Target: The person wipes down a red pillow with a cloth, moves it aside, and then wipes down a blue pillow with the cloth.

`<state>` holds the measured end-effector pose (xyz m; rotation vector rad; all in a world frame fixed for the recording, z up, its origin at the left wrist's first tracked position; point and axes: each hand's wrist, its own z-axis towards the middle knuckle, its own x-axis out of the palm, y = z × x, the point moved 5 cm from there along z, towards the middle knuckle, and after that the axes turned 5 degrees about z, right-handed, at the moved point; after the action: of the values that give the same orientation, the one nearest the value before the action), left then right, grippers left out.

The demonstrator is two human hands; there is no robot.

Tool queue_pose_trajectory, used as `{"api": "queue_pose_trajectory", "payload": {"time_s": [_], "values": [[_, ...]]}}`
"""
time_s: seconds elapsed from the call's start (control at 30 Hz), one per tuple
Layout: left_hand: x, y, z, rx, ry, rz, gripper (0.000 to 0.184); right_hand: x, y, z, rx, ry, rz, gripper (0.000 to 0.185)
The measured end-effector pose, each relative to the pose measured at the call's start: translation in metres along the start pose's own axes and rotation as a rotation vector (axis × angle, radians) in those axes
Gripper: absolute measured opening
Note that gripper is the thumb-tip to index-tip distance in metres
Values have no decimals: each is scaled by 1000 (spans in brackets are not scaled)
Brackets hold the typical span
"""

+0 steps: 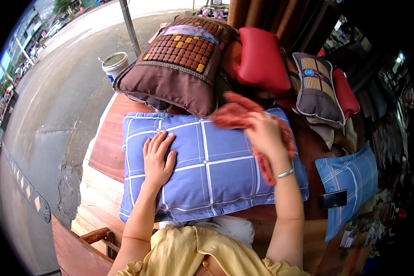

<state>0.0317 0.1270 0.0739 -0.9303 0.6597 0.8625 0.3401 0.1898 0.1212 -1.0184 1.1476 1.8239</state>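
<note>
Facing wooden table (106, 154). Seeing blue checked pillow (230, 184) lying flat on it, just on near side of brown beaded pillow (170, 89); tracing long axis running left to right, short ends pointing sideways. Noting red pillow (264, 60) resting right of brown beaded pillow. Holding red cloth (237, 112), blurred and bunched, in right hand (264, 133), near-right of brown beaded pillow; closing fingers on cloth, exact spread not readable. Resting left hand (158, 158) on blue checked pillow, near side of brown beaded pillow, spreading fingers slightly, holding thumb apart.
</note>
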Motion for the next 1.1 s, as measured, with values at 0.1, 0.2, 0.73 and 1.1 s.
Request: {"api": "queue_pose_trajectory", "payload": {"time_s": [0.1, 0.2, 0.73, 1.1], "values": [[1, -4, 0, 11, -8, -5, 43, 1, -118, -15, 224, -122, 44, 32], [-1, -6, -1, 19, -29, -9, 44, -4, -184, -37, 503, -37, 68, 36], [28, 31, -14, 79, -46, 26, 49, 24, 159, -89, -484, 89, 37, 59], [-1, 2, -9, 10, -56, -124, 44, -1, -176, -174, 448, -274, 247, 42]]}}
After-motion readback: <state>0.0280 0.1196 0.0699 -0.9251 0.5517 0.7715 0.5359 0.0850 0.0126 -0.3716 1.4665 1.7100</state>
